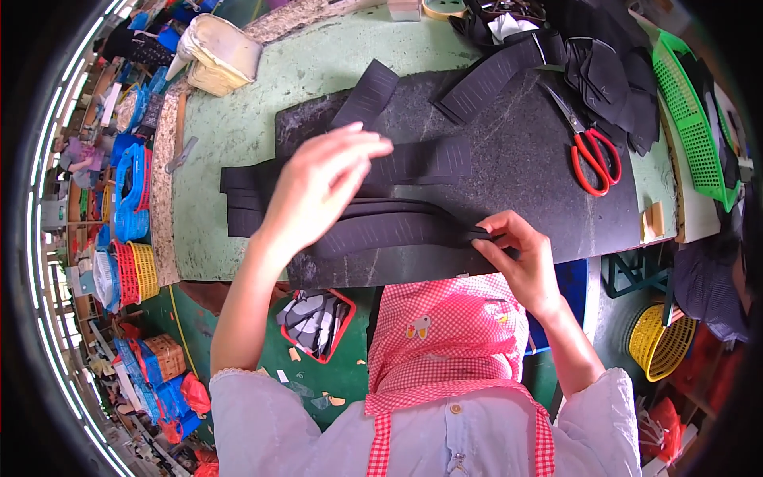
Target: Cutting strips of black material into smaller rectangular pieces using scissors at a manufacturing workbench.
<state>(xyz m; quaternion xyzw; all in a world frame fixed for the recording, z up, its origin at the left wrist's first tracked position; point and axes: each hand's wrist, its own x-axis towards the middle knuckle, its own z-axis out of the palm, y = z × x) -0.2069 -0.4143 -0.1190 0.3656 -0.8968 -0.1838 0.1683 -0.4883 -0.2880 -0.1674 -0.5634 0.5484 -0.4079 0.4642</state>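
Observation:
Between the thumb and fingers of my right hand, the right end of a black fabric strip is pinched; it seems to have more than one layer. The strip carries a row of pale marks and bows upward along the mat's front part. My left hand is over the strips with its fingers stretched out and nothing seen in them. Behind that hand, another black strip lies across the mat. Stacked strip ends stick out left of my left wrist, partly hidden by it.
A black mat covers much of the green table. Red-handled scissors lie at right, near a black fabric pile and green basket. A loose strip lies behind; a pale container stands back left.

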